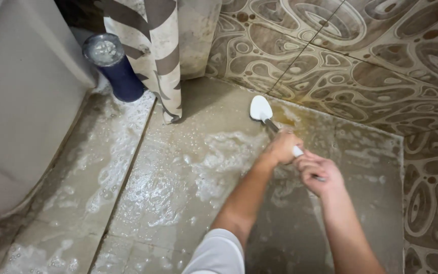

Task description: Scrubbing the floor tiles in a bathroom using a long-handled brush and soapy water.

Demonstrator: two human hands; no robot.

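Note:
Both my hands grip the handle of a long brush. Its white head rests on the wet floor near the patterned tile wall. My left hand holds the handle lower down, close to the head. Just behind it, my right hand closes around the upper part of the handle. Soapy foam spreads over the grey floor tiles around the brush.
A dark blue cylindrical container stands on the floor at the back left beside a white fixture. A striped curtain hangs down to the floor. Brown patterned wall tiles run along the right side and back.

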